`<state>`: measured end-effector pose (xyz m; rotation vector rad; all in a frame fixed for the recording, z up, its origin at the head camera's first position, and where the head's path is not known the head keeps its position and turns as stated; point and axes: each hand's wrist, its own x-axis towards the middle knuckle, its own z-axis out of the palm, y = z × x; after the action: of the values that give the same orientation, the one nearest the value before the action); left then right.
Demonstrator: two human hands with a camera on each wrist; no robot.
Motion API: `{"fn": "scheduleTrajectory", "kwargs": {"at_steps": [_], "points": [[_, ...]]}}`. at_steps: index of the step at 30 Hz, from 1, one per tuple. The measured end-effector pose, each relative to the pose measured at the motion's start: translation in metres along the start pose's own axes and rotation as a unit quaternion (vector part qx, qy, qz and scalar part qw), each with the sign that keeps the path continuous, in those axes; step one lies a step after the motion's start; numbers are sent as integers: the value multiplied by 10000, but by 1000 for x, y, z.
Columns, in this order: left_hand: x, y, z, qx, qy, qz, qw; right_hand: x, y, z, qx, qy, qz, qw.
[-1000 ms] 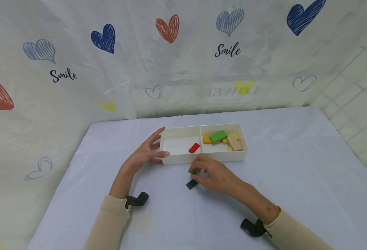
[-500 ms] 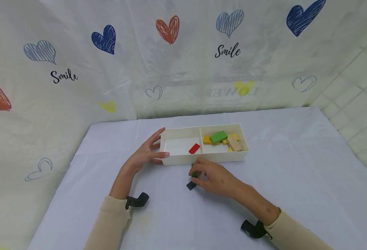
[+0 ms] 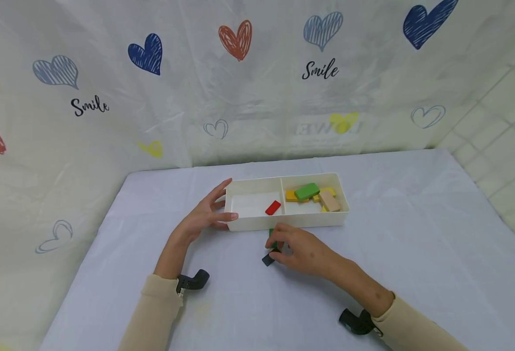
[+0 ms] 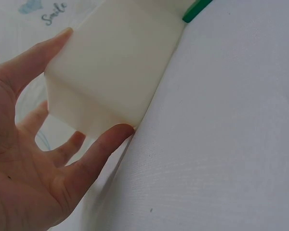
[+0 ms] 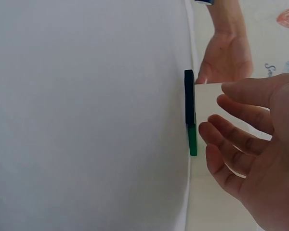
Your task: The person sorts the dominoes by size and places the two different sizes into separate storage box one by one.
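A white two-compartment box (image 3: 254,223) stands on the table. My left hand (image 3: 202,217) holds its left end, thumb on the front wall and the other fingers around the end. My right hand (image 3: 303,248) hovers just in front of the box with its fingers loosely bent. Beneath those fingers lie a green block (image 5: 192,140) and a black block (image 3: 268,260), end to end or slightly overlapping. In the right wrist view, the fingertips look apart from both blocks. A red block (image 3: 272,207) lies in the left compartment.
The right compartment holds a larger green block (image 3: 307,191), a tan block (image 3: 329,201) and several yellow-orange ones. A white cloth covers the table (image 3: 240,312). Behind it hangs a pale sheet printed with hearts (image 3: 235,40).
My right hand has shifted slightly toward me, and more of the green block shows behind its fingers. My left hand and the box stay put.
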<state>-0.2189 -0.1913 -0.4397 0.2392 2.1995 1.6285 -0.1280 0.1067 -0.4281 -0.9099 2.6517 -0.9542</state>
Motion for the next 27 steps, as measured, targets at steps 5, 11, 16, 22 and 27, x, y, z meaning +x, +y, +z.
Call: {"fn": "scheduleTrajectory", "kwargs": {"at_steps": [5, 11, 16, 22, 27], "points": [[0, 0, 1, 28, 25, -10, 10000, 0, 1, 0, -58, -101, 9, 9999], [1, 0, 1, 39, 25, -9, 10000, 0, 1, 1, -187, -130, 85, 9997], [1, 0, 0, 16, 40, -44, 10000, 1, 2, 2, -230, -225, 125, 9994], [0, 2, 0, 25, -3, 0, 10000, 1, 4, 4, -190, -326, 17, 9993], [-1, 2, 0, -63, -48, -38, 10000, 2, 3, 4, -237, -554, 170, 9980]]}}
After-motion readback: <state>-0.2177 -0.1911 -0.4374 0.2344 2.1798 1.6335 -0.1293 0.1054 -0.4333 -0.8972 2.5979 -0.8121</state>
